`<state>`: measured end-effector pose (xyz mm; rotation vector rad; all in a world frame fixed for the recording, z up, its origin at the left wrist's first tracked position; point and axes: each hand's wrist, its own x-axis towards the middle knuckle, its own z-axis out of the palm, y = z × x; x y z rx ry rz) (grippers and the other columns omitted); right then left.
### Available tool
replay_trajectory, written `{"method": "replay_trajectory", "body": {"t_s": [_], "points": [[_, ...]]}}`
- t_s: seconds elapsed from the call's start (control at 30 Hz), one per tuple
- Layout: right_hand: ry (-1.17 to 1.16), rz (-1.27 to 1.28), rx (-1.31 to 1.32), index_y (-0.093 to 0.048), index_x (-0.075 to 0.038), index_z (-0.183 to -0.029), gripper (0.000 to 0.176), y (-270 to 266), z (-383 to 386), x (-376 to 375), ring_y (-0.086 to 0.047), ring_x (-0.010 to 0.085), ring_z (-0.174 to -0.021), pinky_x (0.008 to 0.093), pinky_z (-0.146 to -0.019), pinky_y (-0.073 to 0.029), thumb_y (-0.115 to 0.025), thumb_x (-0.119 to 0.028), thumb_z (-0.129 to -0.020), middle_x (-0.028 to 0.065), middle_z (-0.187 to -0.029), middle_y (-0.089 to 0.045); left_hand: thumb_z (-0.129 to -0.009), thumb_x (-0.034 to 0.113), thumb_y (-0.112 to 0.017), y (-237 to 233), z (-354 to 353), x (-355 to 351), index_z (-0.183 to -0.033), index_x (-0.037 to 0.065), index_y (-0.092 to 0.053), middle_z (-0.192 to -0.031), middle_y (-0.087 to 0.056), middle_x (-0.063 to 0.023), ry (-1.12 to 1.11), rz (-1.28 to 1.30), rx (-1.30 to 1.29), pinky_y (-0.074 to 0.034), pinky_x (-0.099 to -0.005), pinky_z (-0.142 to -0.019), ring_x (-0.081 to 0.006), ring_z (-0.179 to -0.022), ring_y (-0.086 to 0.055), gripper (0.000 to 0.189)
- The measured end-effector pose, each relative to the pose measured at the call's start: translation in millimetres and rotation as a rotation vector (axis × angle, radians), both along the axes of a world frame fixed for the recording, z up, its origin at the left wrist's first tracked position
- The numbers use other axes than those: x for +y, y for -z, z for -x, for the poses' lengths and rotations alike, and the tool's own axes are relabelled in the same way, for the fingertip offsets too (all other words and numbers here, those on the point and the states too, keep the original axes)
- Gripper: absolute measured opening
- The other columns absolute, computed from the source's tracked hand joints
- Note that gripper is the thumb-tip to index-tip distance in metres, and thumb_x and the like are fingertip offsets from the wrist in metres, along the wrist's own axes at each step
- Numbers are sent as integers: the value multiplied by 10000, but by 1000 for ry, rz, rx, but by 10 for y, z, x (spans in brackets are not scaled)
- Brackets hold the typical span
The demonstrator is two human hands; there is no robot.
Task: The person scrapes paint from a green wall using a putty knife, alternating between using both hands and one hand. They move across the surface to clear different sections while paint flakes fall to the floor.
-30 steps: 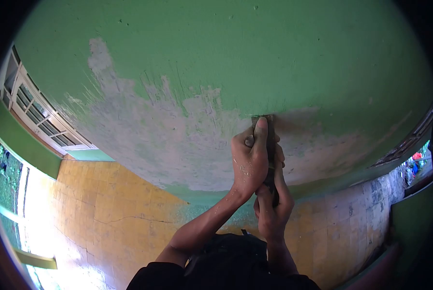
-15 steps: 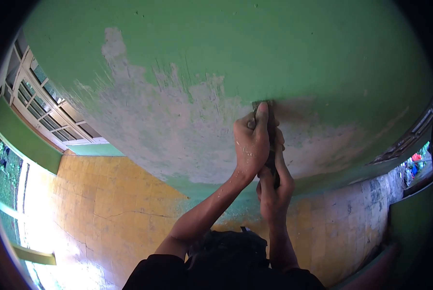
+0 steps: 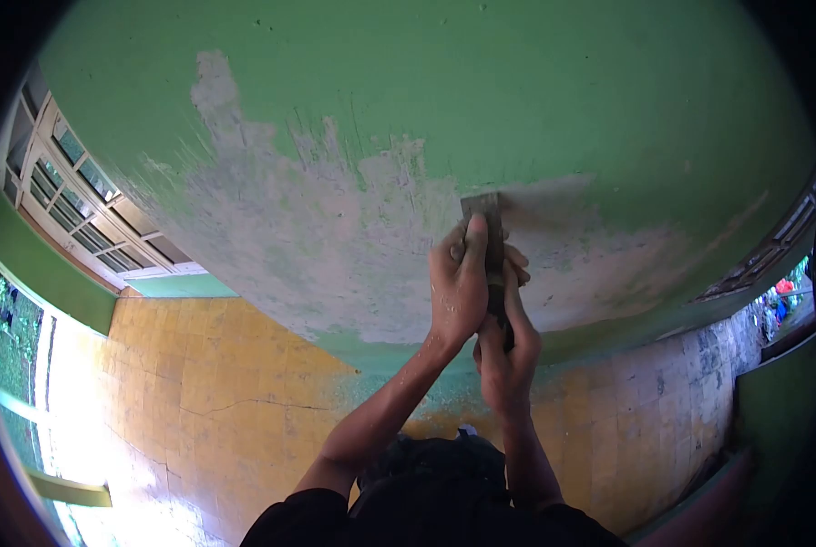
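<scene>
Both my hands are closed around a paint scraper (image 3: 493,244) with a flat metal blade and a dark handle. Its blade end lies against the green wall (image 3: 554,82), at the border of a large whitish patch (image 3: 317,237) where paint is gone. My left hand (image 3: 460,278) grips near the blade, thumb stretched along the metal, with pale flakes on the wrist. Lower down, my right hand (image 3: 510,360) wraps the handle. Its fingertips reach up beside the blade, and the handle's end is partly hidden in the palm.
Yellow floor tiles (image 3: 235,365) run below the wall, with paint crumbs (image 3: 399,397) at its foot. White-framed glass doors (image 3: 84,201) stand at the left, beside a bright opening. Another framed window (image 3: 763,255) and a green panel (image 3: 781,410) are at the right.
Both hands and the scraper have shifted slightly left, and more of the blade shows. Green paint right of the blade now appears paler, baring whitish surface.
</scene>
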<state>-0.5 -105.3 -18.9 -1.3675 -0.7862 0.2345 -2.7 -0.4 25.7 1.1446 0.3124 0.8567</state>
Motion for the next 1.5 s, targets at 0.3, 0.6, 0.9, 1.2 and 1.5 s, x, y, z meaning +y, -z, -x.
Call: {"method": "replay_trajectory", "body": {"t_s": [0.3, 0.6, 0.9, 1.2, 1.5], "points": [[-21, -27, 11, -318, 50, -1562, 603, -26, 43, 27, -435, 13, -575, 207, -484, -346, -453, -3, -976, 8, -908, -601, -1098, 326, -446, -66, 57, 36, -893, -22, -570, -618, -628, -110, -59, -89, 86, -493, -302, -474, -167, -514, -619, 423], [-6, 38, 42, -319, 85, -1540, 604, -52, 82, 42, -554, 93, -738, 258, -663, -464, -483, 3, -965, 88, -883, -645, -1096, 302, -454, -79, 82, 72, -882, -27, -578, -613, -629, -111, -45, -79, 82, -494, -306, -471, -168, -502, -613, 412], [-69, 30, 200, -309, 39, -1567, 618, -102, 216, -60, -458, 45, -616, 236, -553, -399, -476, 2, -973, 17, -785, -574, -1090, 310, -466, -11, 183, 27, -870, -29, -579, -613, -633, -112, -45, -39, 131, -487, -302, -468, -169, -507, -617, 420], [-86, -16, 176, -324, 25, -1567, 617, -105, 174, 42, -447, 40, -622, 228, -548, -392, -474, 3, -969, 12, -816, -582, -1089, 297, -467, -63, 149, 103, -850, -28, -577, -602, -628, -109, -82, -114, 107, -489, -309, -465, -173, -502, -621, 418], [-87, -27, 145, -328, 10, -1572, 611, -83, 140, 95, -438, 26, -595, 222, -525, -383, -471, 0, -978, -2, -820, -580, -1088, 300, -464, 18, 138, 161, -856, -31, -585, -608, -633, -118, -87, -134, 107, -493, -310, -474, -172, -505, -621, 422]]}}
